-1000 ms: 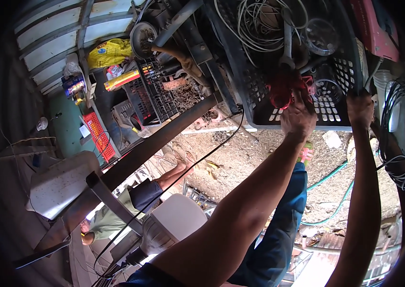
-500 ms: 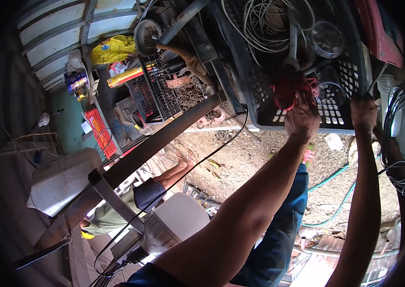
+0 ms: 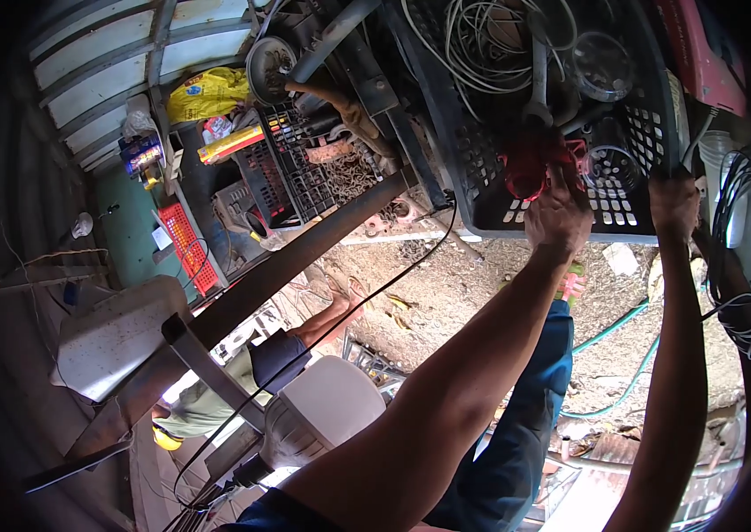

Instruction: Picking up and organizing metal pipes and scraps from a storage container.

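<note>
A dark plastic crate [image 3: 473, 217] with slotted walls fills the upper right. Inside its near end lies a red, rounded, hard-looking object [image 3: 524, 177] whose exact kind I cannot make out. My left hand [image 3: 560, 217] is closed on the near side of this red object, index finger laid along it. My right hand [image 3: 674, 206] grips the crate's right rim near the corner. Also in the crate are a large wrench [image 3: 539, 84], a loose coil of pale wire [image 3: 482, 44], a clear round plastic container [image 3: 603, 66] and another clear cup-like container [image 3: 613, 167].
A rusty metal beam [image 3: 305, 244] crosses on the left, with a thin black cable before it. A lamp [image 3: 331, 403] stands below. Black crates [image 3: 300, 168] and a pan [image 3: 271, 66] lie upper left. Coiled wires [image 3: 739, 213] hang at right. Another person's legs [image 3: 327, 315] show beyond the beam.
Both hands keep their places on the red object and the crate rim. The red object and the left hand have shifted very slightly; the view has moved a little.
</note>
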The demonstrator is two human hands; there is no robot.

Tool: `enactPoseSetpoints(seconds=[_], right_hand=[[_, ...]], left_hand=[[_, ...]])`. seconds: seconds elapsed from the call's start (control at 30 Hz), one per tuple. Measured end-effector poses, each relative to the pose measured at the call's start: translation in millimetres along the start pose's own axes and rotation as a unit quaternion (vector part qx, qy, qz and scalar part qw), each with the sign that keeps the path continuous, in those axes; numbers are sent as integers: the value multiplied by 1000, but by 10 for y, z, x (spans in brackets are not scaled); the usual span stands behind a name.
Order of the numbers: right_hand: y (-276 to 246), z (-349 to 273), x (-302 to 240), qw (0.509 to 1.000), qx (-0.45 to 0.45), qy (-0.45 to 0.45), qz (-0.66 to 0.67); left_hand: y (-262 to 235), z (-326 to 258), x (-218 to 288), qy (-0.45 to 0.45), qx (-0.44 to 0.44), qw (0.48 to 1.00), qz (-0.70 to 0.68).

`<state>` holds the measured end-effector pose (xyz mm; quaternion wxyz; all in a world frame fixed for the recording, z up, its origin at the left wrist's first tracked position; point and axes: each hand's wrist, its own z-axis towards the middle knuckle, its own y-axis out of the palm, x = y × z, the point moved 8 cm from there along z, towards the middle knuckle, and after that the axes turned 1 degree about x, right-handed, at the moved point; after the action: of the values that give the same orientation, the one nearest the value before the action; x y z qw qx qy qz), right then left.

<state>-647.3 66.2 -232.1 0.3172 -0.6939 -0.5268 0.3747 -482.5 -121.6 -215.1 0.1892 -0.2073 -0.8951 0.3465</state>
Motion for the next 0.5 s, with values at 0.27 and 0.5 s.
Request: enactPoseSetpoints(seconds=[0.27, 0.5], right_hand=[[-25, -17, -51, 996, 52, -60, 38], [82, 89, 64, 999, 12, -42, 28]], left_hand=[[-144, -62, 77, 45, 74, 996, 21], [-69, -50, 82, 65, 99, 993, 27]])
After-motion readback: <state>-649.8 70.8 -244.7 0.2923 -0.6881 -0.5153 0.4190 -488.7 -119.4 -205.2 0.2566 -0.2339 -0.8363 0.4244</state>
